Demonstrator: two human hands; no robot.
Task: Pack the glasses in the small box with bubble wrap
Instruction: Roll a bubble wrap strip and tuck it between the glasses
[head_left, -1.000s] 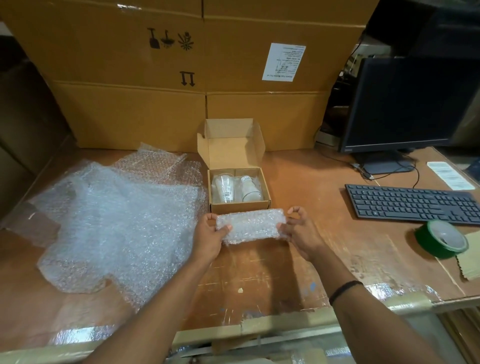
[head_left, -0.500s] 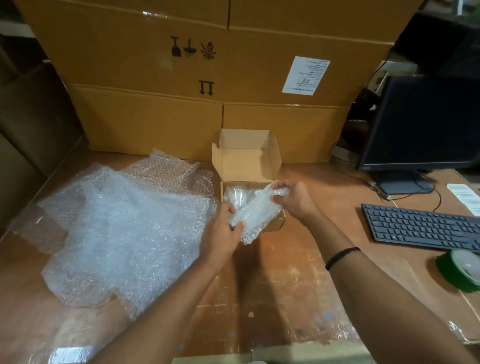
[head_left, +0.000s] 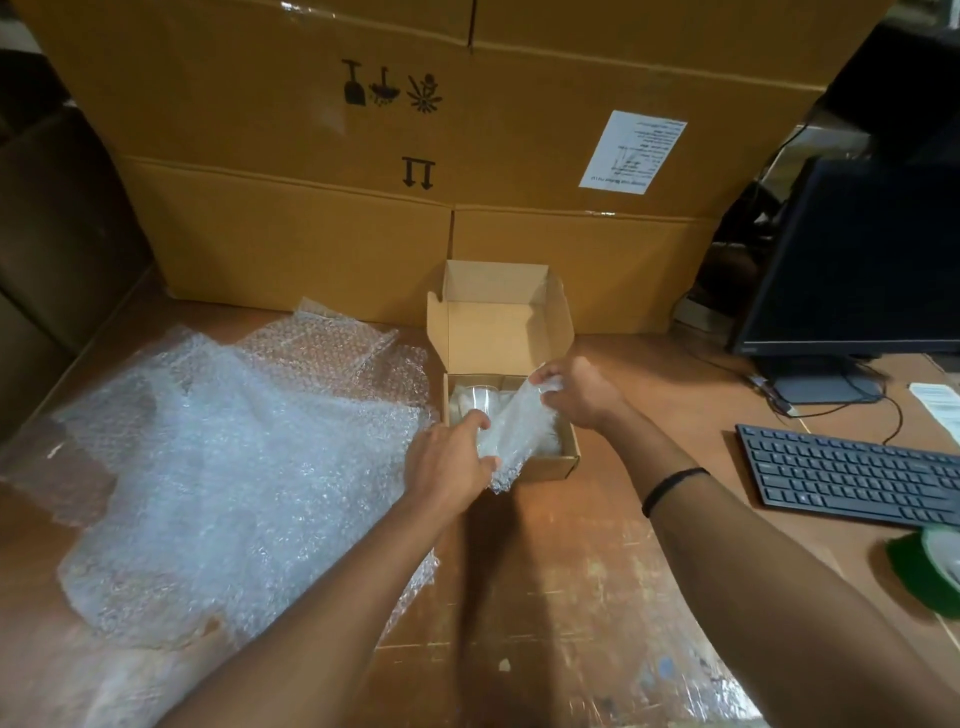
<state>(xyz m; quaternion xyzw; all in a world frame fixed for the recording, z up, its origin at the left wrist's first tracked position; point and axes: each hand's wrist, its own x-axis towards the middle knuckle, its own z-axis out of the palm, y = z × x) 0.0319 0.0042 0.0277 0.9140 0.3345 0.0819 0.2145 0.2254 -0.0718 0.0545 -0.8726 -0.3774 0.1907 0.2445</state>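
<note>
— Where are the glasses right now?

— In the small box (head_left: 563, 464), which sits open on the tabletop (head_left: 571, 571) with its lid flap standing up at the back. I can make out one clear glass (head_left: 480, 397) on the left side of the box; the other side is hidden behind the bubble wrap bundle (head_left: 511, 434) I'm holding over it.

— And your hands?

— My left hand (head_left: 447, 462) has its fingers closed on the near, lower end of the bundle, just over the box's front wall. My right hand (head_left: 579, 392) pinches the far end, up above the box's right rear. The bundle hangs tilted between them (whether there's a glass rolled inside it, I can't tell from here).

— So which step is this?

— I'd judge it's placing the wrapped piece into the box, over or beside the glasses. Next it wants levelling, lowering into the free space, and an easy release so nothing knocks the bare glass.

— Anything else nearby?

— The loose bubble wrap sheets (head_left: 208, 467) lie to the left, and green tape (head_left: 930, 571) waits near the keyboard (head_left: 852, 473), likely for sealing.
</note>
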